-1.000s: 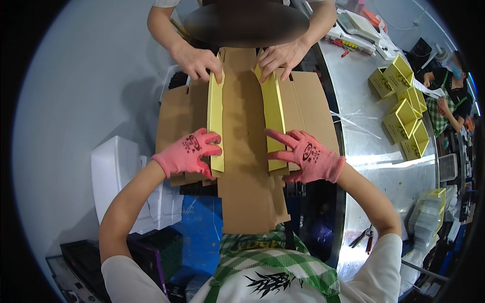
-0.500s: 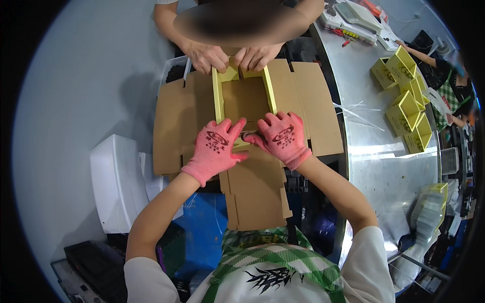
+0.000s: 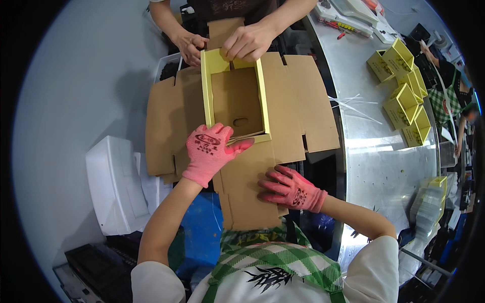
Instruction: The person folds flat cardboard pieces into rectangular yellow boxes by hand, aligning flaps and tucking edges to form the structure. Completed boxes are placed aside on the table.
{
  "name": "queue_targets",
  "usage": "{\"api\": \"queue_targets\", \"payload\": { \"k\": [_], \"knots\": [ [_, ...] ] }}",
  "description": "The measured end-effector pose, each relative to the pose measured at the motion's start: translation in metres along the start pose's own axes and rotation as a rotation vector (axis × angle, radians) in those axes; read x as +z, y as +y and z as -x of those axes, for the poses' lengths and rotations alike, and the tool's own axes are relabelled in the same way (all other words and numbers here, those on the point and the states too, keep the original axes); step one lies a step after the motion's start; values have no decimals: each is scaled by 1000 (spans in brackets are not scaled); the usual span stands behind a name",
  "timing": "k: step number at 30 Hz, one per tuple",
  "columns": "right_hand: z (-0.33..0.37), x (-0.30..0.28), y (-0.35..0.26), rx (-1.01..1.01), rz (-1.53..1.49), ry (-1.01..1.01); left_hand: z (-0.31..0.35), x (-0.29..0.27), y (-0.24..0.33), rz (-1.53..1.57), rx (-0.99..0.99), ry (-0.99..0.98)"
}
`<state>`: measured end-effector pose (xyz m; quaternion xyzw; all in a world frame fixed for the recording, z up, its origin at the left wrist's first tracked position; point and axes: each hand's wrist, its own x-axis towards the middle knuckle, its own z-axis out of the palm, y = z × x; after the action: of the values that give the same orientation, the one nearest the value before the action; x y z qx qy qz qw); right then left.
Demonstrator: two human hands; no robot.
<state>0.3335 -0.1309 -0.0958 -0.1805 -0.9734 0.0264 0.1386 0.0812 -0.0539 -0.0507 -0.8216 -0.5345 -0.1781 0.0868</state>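
Observation:
A yellow box [image 3: 266, 108] with an open top, a brown cardboard bottom and an oval slot stands upright in the middle of an unfolded brown carton [image 3: 289, 108]. My left hand [image 3: 209, 151], in a pink glove, grips the box's near left corner. Its fingers curl over the left wall and the thumb stretches along the near wall. Closer to me, my right hand [image 3: 293, 189], also pink-gloved, rests its spread fingers on the right edge of the carton's near flap [image 3: 247, 197]. Opposite me, a co-worker's hand [image 3: 247, 43] holds the far wall; their other hand [image 3: 189, 48] is beside the far left corner.
On the right runs a metal table [image 3: 374, 166] with several yellow boxes [image 3: 401, 106] and white strips [image 3: 356, 108]. A white plastic container [image 3: 113, 184] stands by the wall at left. Another person in a checked apron [image 3: 444, 106] is at the far right.
My right hand has left the box's near wall and moved down to the near flap. The co-worker's hands have moved apart. A carton flap now shows raised at the far end.

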Motion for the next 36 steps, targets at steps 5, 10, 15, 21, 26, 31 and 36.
{"api": "queue_targets", "payload": {
  "k": [5,10,15,21,26,31,36],
  "knots": [
    [-31,-26,18,149,20,319,-3,-8,-10,32,-49,-157],
    [-82,-21,67,470,-297,786,-1,0,-49,1373,-258,-178],
    [-106,-20,65,913,-534,978,12,15,-30,1329,-330,-43],
    [-95,-37,83,542,64,480,6,19,16,616,-381,491],
    [-96,-76,106,249,95,-29,5,-3,-3,103,-100,269],
    [-99,-66,120,95,8,-261,-7,-31,-18,-75,163,-299],
    [-116,-74,122,115,-4,-368,-47,-47,-11,-89,297,-317]
  ]
}}
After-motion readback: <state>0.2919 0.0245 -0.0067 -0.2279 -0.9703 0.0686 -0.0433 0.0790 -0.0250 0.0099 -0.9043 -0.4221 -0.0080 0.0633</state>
